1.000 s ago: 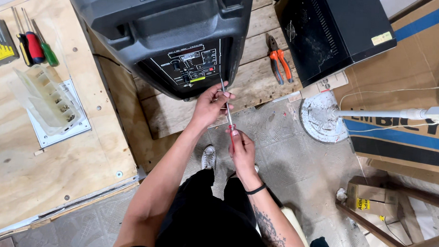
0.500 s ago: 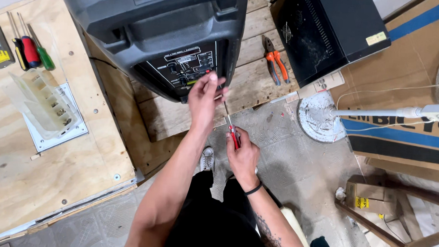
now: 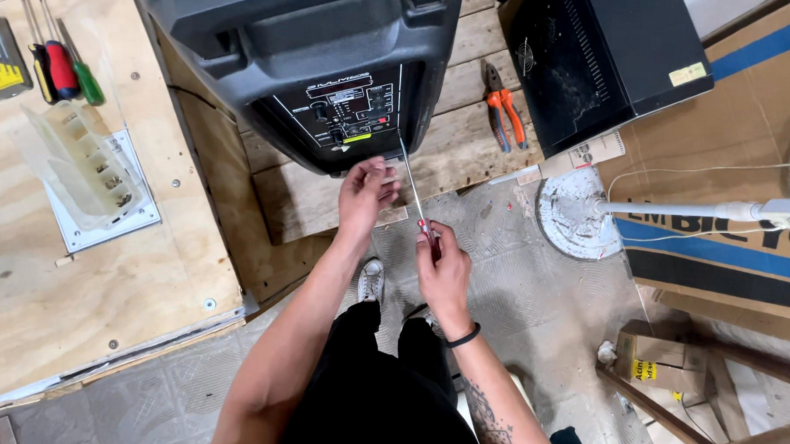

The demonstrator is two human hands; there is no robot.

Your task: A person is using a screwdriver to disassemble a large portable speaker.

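A large black speaker cabinet (image 3: 314,44) lies on a wooden bench, its control panel (image 3: 350,115) facing me. My right hand (image 3: 443,272) grips the red handle of a long screwdriver (image 3: 413,192), whose shaft runs up to the panel's lower right edge. My left hand (image 3: 367,193) is at the cabinet's bottom edge, fingers pinched near the shaft, just under the panel.
Orange-handled pliers (image 3: 504,116) lie on the bench planks beside a black metal box (image 3: 606,63). Screwdrivers (image 3: 59,61) and a clear parts tray (image 3: 82,163) rest on the plywood table at left. A fan base (image 3: 575,215), cardboard boxes and a wooden frame stand on the right.
The view has shifted slightly. My left hand dropped from the panel to the cabinet's lower edge, while the screwdriver stays pointed at the panel's lower right.
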